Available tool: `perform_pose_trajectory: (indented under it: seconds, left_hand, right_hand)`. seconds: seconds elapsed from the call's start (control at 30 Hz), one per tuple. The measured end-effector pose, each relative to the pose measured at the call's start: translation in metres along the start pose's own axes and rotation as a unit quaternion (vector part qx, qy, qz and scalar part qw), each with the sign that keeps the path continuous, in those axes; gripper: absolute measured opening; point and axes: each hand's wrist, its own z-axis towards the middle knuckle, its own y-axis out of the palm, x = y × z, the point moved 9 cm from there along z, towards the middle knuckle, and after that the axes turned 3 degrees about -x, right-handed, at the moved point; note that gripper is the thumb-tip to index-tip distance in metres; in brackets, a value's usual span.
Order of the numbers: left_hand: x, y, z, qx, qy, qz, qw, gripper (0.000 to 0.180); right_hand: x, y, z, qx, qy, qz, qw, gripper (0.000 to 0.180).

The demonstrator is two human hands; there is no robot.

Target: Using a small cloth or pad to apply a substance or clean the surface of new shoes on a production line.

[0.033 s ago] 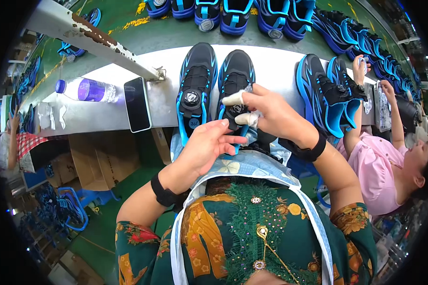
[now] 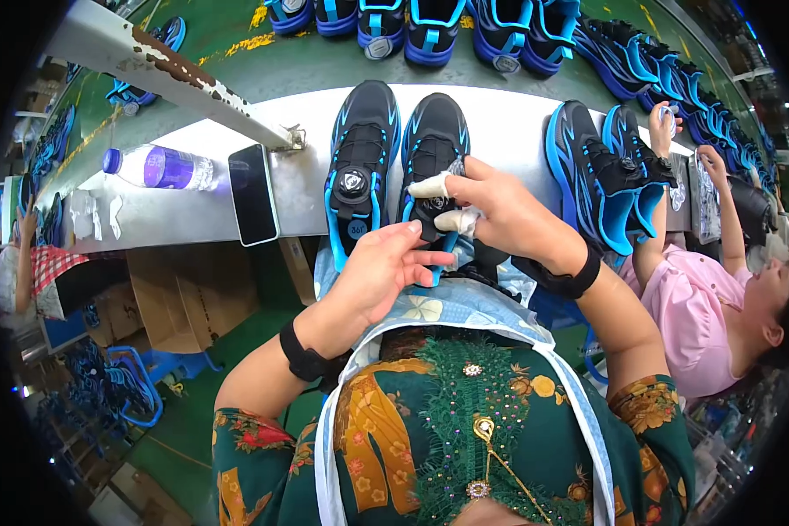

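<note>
Two black and blue sneakers with round lacing dials stand side by side on the bench in front of me, toes pointing away. My right hand (image 2: pixel 500 206) has pale covers on its thumb and a finger. These two digits close around the dial (image 2: pixel 438 203) of the right sneaker (image 2: pixel 437 131). My left hand (image 2: pixel 381 263) lies over the heel opening of that same shoe, thumb and fingers stretched apart. The left sneaker (image 2: pixel 365 131) rests untouched, its dial and round insole mark in sight. My right hand hides part of the right shoe's collar.
A phone (image 2: pixel 253 195) and a bottle with a purple label (image 2: pixel 162 167) lie left on the bench (image 2: pixel 197 215), by a metal post (image 2: pixel 193 83). Another pair of sneakers (image 2: pixel 579 167) stands right, near a co-worker in pink (image 2: pixel 697 316). More shoes line the far side.
</note>
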Motion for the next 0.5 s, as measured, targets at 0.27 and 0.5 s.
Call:
perform_pose_trajectory:
  seconds: [0.27,0.5]
  left_hand:
    - [0.005,0.012,0.005,0.051,0.048,0.109,0.992,0.025]
    - [0.003,0.013,0.011,-0.016,0.027,0.138,0.990,0.035]
  right_hand:
    - [-0.009,-0.003,-0.016,0.099,0.078,-0.194,0.973,0.029]
    - [0.015,-0.007,-0.006,-0.014,0.060,0.042,0.997,0.040]
